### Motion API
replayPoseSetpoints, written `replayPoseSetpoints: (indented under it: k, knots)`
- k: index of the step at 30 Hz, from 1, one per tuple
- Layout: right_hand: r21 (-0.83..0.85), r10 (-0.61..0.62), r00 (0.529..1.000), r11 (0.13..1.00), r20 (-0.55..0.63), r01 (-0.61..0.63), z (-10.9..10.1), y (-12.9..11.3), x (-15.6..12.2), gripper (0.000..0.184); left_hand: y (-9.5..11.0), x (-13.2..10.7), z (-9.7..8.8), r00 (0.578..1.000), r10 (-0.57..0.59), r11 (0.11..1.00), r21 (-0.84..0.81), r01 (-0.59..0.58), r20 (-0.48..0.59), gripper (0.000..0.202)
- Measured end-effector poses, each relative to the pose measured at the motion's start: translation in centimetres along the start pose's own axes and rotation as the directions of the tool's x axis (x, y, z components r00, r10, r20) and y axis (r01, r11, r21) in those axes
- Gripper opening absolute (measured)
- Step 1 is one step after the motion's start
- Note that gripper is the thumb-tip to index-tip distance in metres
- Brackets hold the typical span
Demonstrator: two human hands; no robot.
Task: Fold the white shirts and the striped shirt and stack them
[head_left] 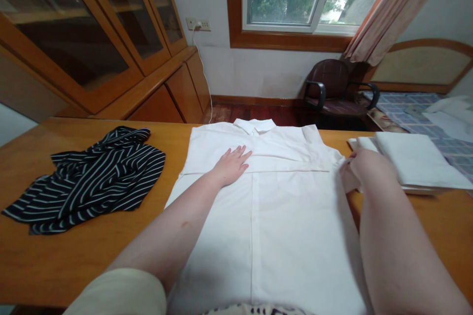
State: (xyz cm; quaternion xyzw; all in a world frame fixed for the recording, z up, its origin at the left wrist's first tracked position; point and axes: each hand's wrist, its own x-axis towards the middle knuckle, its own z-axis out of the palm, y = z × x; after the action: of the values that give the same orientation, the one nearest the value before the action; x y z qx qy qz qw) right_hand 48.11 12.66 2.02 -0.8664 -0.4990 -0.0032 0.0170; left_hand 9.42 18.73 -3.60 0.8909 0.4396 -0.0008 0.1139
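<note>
A white collared shirt [288, 216] lies spread front side up on the table, its collar at the far edge and its button strip running down the middle. My left hand [232, 165] rests flat on the chest of the shirt, fingers spread. At the shirt's right side, my right hand [369, 170] is closed on the edge of the white cloth by the sleeve, lifting it a little. The fingertips of that hand are partly hidden. The shirt's lower hem is out of sight toward my body.
A crumpled black garment with white stripes [111, 179] lies on the left of the wooden table [22, 256]. Folded white cloths [414, 157] are stacked at the right. Beyond stand a glass-door cabinet [129, 78], an armchair [332, 86] and a bed [402, 113].
</note>
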Motion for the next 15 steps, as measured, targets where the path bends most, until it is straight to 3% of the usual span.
replayPoseSetpoints:
  k: [3,6,8,10,12,15]
  knots:
    - [0.158,0.145,0.957,0.982,-0.253,-0.107,-2.8,-1.4,-2.1,0.031,0.1,0.0,-0.1,1.000,-0.001,1.000,0.001,0.001,0.003,0.053]
    - [0.273,0.095,0.804,0.958,-0.587,0.086,-5.0,-2.8,-4.3,0.032,0.2,0.0,-0.1,1.000,-0.004,1.000,-0.001,0.004,0.010,0.053]
    - [0.241,-0.007,0.727,0.941,-0.686,0.237,-5.5,-3.9,-5.3,0.033,0.2,0.0,-0.1,1.000,-0.001,1.000,-0.003,0.001,0.009,0.053]
    - [0.188,-0.185,0.714,0.893,-0.675,0.410,-4.7,-5.2,-5.9,0.034,0.1,0.0,0.0,1.000,0.002,1.000,-0.004,-0.002,0.003,0.053]
    - [0.148,-0.444,0.665,0.755,-0.601,0.639,-2.8,-6.9,-6.3,0.033,0.0,0.1,0.2,1.000,0.004,1.000,-0.005,-0.004,-0.006,0.053]
    - [0.142,-0.761,0.446,0.433,-0.471,0.890,1.3,-9.9,-7.0,0.035,-0.4,0.2,0.5,0.999,0.013,0.999,-0.033,-0.015,-0.038,0.054]
